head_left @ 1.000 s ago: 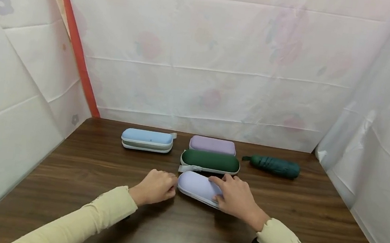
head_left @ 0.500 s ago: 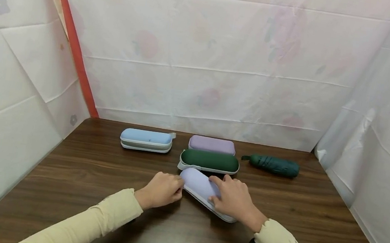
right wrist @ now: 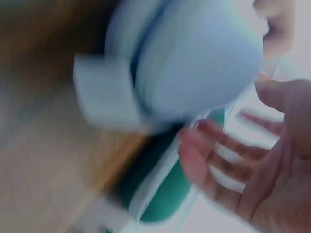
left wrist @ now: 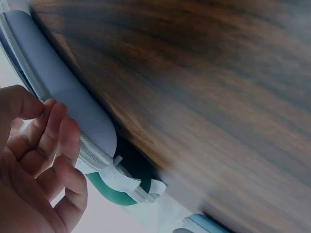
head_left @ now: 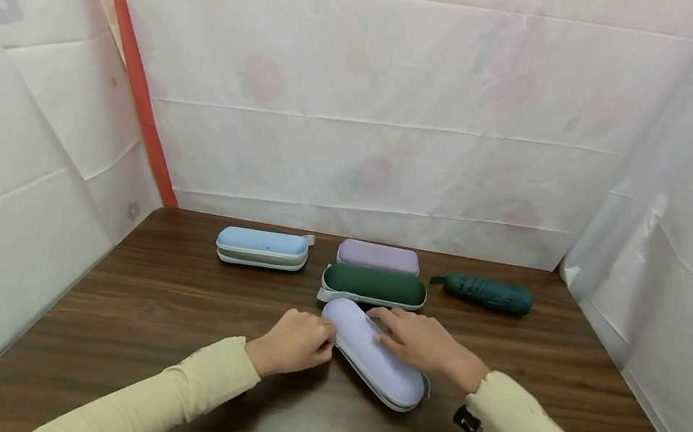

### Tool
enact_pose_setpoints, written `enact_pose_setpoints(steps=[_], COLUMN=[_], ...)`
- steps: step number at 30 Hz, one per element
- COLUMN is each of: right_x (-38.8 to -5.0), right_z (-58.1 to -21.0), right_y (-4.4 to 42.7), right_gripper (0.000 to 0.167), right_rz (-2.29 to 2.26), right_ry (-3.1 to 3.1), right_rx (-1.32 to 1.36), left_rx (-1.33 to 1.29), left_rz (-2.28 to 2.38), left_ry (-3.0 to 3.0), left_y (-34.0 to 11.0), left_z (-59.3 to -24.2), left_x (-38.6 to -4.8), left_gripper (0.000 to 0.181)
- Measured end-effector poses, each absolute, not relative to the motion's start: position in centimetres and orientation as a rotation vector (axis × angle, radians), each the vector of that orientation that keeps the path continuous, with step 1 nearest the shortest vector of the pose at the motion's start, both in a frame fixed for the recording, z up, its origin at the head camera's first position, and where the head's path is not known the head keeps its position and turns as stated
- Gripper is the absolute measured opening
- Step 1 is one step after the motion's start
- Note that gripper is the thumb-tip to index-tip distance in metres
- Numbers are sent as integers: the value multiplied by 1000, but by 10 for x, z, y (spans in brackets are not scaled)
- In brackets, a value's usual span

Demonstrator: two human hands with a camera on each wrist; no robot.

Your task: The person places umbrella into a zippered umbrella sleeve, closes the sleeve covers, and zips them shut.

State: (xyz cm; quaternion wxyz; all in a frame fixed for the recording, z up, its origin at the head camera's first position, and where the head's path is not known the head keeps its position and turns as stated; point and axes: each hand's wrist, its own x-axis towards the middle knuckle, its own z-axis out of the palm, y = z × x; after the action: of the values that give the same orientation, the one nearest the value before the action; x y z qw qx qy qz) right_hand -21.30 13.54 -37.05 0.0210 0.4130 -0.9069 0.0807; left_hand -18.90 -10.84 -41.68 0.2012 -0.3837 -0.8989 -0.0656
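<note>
A lavender zip pencil case (head_left: 376, 359) lies slanted on the table, its near end turned to the right. My left hand (head_left: 298, 342) is at its left side; in the left wrist view the thumb and index finger pinch what looks like the zipper pull (left wrist: 43, 115), mostly hidden by the fingertips. My right hand (head_left: 425, 342) is over the case's right side with fingers loosely extended. In the right wrist view those fingers (right wrist: 194, 165) are spread and uncurled beside the case; contact cannot be told. A pale fabric tab (right wrist: 104, 92) sticks out from its end, where a dark line parts the halves.
A dark green case (head_left: 373, 285) lies just behind, close to the lavender one's far end. Behind it is a purple case (head_left: 378, 255). A light blue case (head_left: 262, 247) stands back left, a folded dark green umbrella (head_left: 487, 294) back right. Fabric sheets border the table.
The lavender case has turned, its near end swinging toward me. My left hand has shifted right and slightly nearer along its edge. My right hand has loosened from the case's top.
</note>
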Motion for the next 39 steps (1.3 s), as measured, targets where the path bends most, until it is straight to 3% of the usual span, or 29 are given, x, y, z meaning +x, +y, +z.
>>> enact_pose_setpoints(steps=[6,10,21,39], right_x=[-234,-230,-221,-215], right_z=[-369,-372,-364,-358], right_y=[133,127,117,109], right_gripper=[67,58,75,67], right_rz=[-231,-356,-392,-376], right_ry=[-2325,-2235,-2426,-2572], right_rx=[1760,1888,1789,1629], left_rx=[-1063,-1088,-1115,-1174], left_rz=[-183,-170,-15,-4], left_ry=[-2559,-2587,-2556,-2521], left_y=[-112,-112,-109,-105], left_z=[-415,-416,-420,-417], left_x=[-188,-186,-185,-180], left_gripper=[18,16,16,17])
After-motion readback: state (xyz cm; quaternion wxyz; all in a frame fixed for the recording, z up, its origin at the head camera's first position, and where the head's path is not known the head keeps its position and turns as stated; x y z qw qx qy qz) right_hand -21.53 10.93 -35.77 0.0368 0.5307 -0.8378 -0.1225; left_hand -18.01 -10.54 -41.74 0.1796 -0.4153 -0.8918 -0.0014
